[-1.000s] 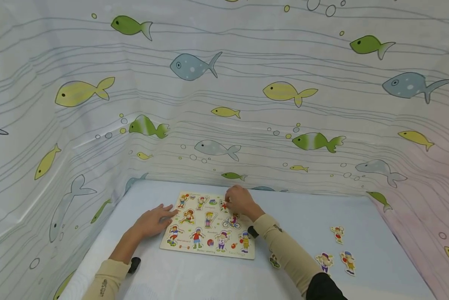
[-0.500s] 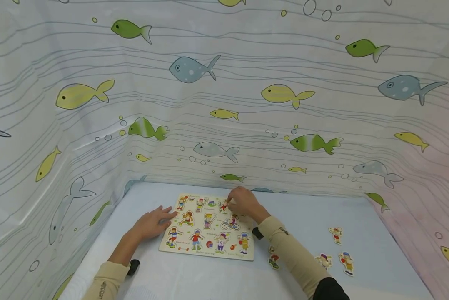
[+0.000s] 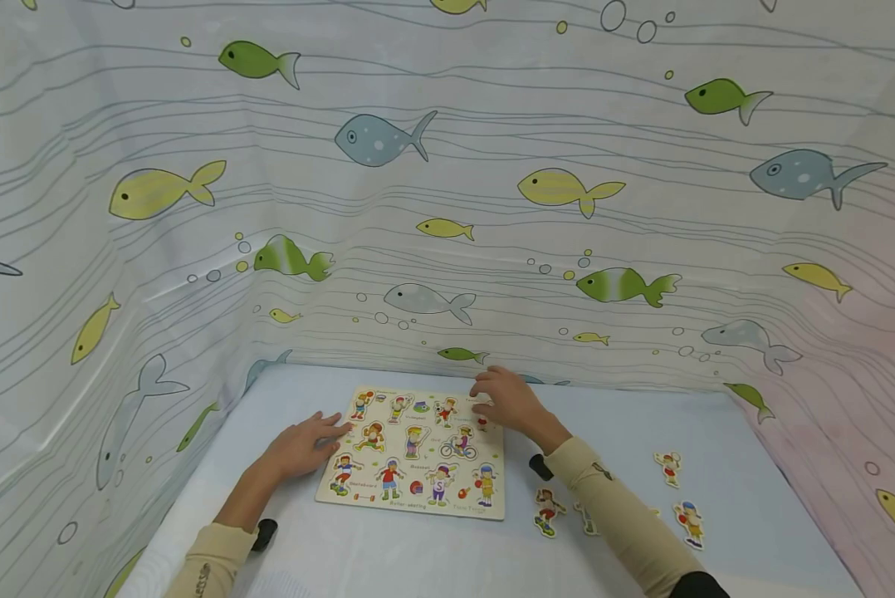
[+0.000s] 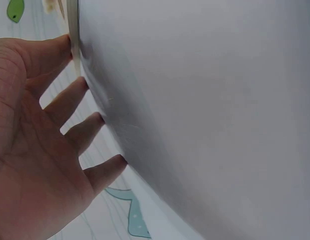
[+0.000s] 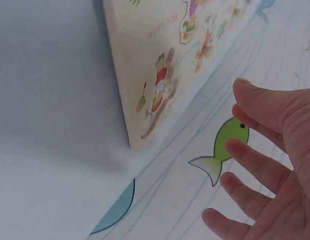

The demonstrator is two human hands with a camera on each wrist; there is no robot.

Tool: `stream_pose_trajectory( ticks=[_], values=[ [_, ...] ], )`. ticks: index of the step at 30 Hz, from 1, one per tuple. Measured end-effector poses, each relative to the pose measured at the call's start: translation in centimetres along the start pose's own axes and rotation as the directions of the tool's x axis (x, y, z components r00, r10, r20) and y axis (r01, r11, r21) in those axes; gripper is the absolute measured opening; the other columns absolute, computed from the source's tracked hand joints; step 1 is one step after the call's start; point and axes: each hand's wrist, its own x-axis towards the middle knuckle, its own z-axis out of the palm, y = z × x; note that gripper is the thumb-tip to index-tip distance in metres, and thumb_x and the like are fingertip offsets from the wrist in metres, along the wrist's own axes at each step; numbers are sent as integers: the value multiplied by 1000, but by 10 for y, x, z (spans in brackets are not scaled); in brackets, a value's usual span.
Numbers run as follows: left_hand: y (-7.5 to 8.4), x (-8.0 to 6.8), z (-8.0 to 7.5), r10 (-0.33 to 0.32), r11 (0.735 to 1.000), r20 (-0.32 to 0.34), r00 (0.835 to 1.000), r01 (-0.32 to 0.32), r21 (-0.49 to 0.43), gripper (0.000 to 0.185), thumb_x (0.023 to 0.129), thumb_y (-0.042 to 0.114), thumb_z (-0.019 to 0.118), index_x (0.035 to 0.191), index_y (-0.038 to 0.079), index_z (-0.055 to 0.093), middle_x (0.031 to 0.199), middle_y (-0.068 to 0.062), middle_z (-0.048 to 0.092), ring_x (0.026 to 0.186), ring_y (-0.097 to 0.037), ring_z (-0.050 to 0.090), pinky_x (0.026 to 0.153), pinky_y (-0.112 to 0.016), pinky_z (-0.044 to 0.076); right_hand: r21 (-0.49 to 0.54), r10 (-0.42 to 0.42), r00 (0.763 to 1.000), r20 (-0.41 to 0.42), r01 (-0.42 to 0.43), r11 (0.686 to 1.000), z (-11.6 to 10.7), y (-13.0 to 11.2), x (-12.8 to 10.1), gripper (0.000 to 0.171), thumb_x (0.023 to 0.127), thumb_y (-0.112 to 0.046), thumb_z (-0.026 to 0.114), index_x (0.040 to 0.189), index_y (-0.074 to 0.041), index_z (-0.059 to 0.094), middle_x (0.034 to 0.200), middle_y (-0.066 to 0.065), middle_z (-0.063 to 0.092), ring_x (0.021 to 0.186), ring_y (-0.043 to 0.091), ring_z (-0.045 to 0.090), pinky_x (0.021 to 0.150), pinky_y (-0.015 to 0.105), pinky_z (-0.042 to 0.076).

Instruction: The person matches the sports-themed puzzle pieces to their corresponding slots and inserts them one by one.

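Note:
A wooden puzzle board (image 3: 447,512) with cartoon sports figures lies on the table. My left hand (image 3: 301,447) rests at its left edge, fingers spread; in the left wrist view the left fingertips (image 4: 118,161) line up along the edge. My right hand (image 3: 513,403) hovers by the upper right corner, covering part of it. In the right wrist view that hand (image 5: 267,170) has loosely spread fingers with nothing between them, apart from the board (image 5: 125,102). A ball-player figure (image 3: 446,412) sits in the top row, left of the right hand.
Loose figure pieces lie right of the board: a skateboarder (image 3: 545,512), a figure in red and white (image 3: 669,469) and one in yellow (image 3: 690,524). The right sleeve (image 3: 612,507) partly hides others. A fish-print sheet (image 3: 507,266) rises behind the table.
My right hand has let go of the ball-player figure in the top row and moved right, its fingers spreading. The right forearm shifted right too, uncovering the skateboarder piece. My left hand stays put.

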Motion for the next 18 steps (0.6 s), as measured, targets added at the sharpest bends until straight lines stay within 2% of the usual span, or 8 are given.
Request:
stream_pose_trajectory(
  ticks=[4, 18],
  values=[
    [-1, 0, 0, 5, 1000, -7, 1000, -5, 6, 37, 96, 20, 62, 133, 10, 64, 144, -18, 50, 133, -51, 38, 102, -68, 32, -2, -28, 999, -33, 28, 1000, -9, 4, -12, 20, 84, -21, 81, 100, -11, 76, 111, 4, 68, 115, 30, 57, 97, 48, 47],
    [-1, 0, 1, 3, 1000, -3, 1000, -3, 0, 38, 97, 20, 61, 133, 10, 63, 145, -19, 49, 134, -51, 37, 102, -69, 32, -12, 47, 999, -20, -47, 999, -27, 26, -55, 24, 83, -21, 81, 104, -10, 75, 121, 10, 66, 127, 39, 50, 104, 55, 40]
  ],
)
